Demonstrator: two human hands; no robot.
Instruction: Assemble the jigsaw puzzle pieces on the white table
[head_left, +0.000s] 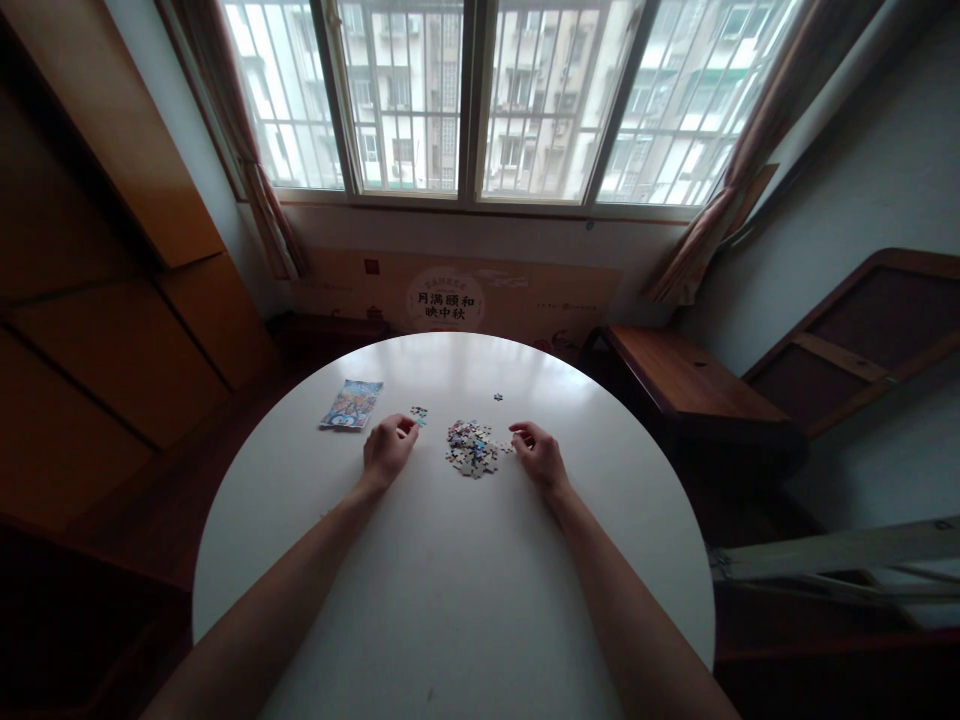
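Note:
My left hand (390,448) rests low over the table with its fingers pinched at a light-blue jigsaw piece (421,422). Just beyond it lie a few dark and pale jigsaw pieces (418,410) close together. A heap of jigsaw pieces (472,450), mixed in colour, sits between my two hands. At the right edge of this heap is my right hand (538,455), fingers loosely curled and slightly apart, with no piece visible in them. One single jigsaw piece (498,397) lies alone behind the heap.
A colourful printed packet (351,405) lies at the left on the round white table (450,600). A wooden bench (675,370) stands beyond the table's right edge. Behind are a printed cardboard panel (525,285) and barred windows. Wooden cabinets (202,320) line the left.

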